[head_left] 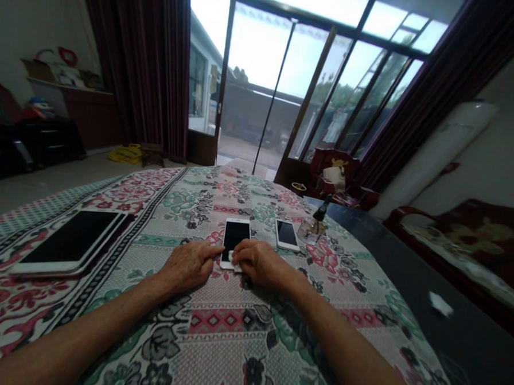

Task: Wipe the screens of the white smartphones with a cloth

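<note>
A white smartphone (237, 232) with a dark screen lies flat on the flowered tablecloth in front of me. My left hand (193, 261) rests at its left side, index finger stretched to the phone's edge and the other fingers curled under. Over the lower right of the screen, my right hand (257, 261) is closed on a small white wipe (232, 255), pressed against the glass. The fingers partly hide the wipe and the phone's bottom corner. A second, smaller white phone (287, 234) lies to the right, apart from both hands.
Two stacked tablets (73, 240) lie on the left of the tablecloth (218, 351). A clear bottle with a black spray top (320, 213) stands right of the phones. A white scrap (441, 304) lies on the dark surface at right. Carved chairs (339, 179) stand beyond.
</note>
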The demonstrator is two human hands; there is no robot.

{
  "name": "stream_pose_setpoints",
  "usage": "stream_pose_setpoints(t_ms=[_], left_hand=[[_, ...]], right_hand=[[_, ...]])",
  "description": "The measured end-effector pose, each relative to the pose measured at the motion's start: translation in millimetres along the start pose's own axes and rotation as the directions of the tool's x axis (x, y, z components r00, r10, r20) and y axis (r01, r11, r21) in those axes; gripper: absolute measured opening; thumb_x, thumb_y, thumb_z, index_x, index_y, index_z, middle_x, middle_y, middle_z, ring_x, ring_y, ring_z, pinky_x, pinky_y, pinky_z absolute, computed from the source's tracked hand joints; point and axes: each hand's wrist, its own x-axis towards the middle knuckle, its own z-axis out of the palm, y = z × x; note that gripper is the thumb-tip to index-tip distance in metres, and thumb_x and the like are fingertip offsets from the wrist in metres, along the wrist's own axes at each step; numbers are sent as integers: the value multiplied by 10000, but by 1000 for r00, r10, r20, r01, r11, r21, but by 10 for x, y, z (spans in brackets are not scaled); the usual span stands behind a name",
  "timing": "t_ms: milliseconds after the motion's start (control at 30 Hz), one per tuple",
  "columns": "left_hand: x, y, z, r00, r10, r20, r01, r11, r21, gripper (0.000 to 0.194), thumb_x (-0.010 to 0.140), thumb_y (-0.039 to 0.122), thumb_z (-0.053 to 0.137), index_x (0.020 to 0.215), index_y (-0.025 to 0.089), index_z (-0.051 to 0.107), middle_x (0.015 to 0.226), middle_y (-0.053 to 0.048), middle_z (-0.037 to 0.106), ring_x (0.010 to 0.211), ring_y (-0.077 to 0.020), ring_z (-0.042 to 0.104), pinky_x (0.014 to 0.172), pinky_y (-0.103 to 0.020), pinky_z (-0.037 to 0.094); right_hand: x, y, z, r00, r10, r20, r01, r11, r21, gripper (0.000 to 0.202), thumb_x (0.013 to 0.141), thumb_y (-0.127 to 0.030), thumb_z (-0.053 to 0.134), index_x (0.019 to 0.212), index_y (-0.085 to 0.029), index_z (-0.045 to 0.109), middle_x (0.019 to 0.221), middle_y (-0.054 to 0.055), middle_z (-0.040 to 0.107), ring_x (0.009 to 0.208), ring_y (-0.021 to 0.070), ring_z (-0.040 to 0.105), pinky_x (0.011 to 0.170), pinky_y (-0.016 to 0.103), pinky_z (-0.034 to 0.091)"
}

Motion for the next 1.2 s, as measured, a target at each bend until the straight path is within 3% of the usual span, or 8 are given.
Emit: stream_pose_setpoints(t_ms=[167, 367, 600, 1000, 1200], left_hand=[[-7, 8, 1, 1000, -14, -11, 14, 1000, -2, 458, 849, 170, 408, 1237, 263, 633, 945, -59, 702, 879, -220, 640, 785, -346, 484], [2, 4, 29, 1000, -27, -16, 27, 1000, -1, 452, 835, 176, 435, 1230, 270, 635, 1032, -59, 702, 928, -215, 636, 813, -338, 482], [5, 3, 13, 1000, -9, 10, 9, 1000, 8, 424, 844, 177, 420, 1189, 279, 644, 940, -40, 689, 894, -206, 633, 778, -320, 473], [-1, -32, 52, 1000, -26, -7, 26, 1000, 5, 461, 843, 176, 437, 1249, 294, 621, 960, -44, 691, 878, -199, 634, 776, -320, 478], [5, -32, 67, 1000, -15, -16, 16, 1000, 16, 450, 847, 183, 438, 1242, 289, 624, 962, -44, 693, 882, -202, 633, 778, -326, 480]], right_hand=[[-64, 90, -82, 999, 30, -18, -30, 1000, 7, 267, 780, 15, 531, 829, -182, 704, 944, 40, 682, 869, 128, 610, 829, 255, 468], [-25, -88, 10, 1000, 17, 17, -17, 1000, -18, 244, 823, -28, 515, 882, -177, 700, 992, 55, 668, 902, 140, 586, 841, 264, 447], [49, -237, 130, 1000, 28, 5, -28, 999, -37, 197, 862, -83, 525, 899, -187, 688, 989, 57, 662, 927, 159, 556, 851, 279, 433], [-121, 95, -194, 996, 90, 20, -90, 996, -18, 275, 724, 38, 529, 743, -184, 690, 833, 26, 654, 758, 120, 576, 727, 236, 442], [-57, -81, -56, 1000, 26, 17, -26, 999, -27, 261, 771, 13, 527, 822, -168, 707, 930, 52, 679, 858, 138, 587, 806, 253, 440]])
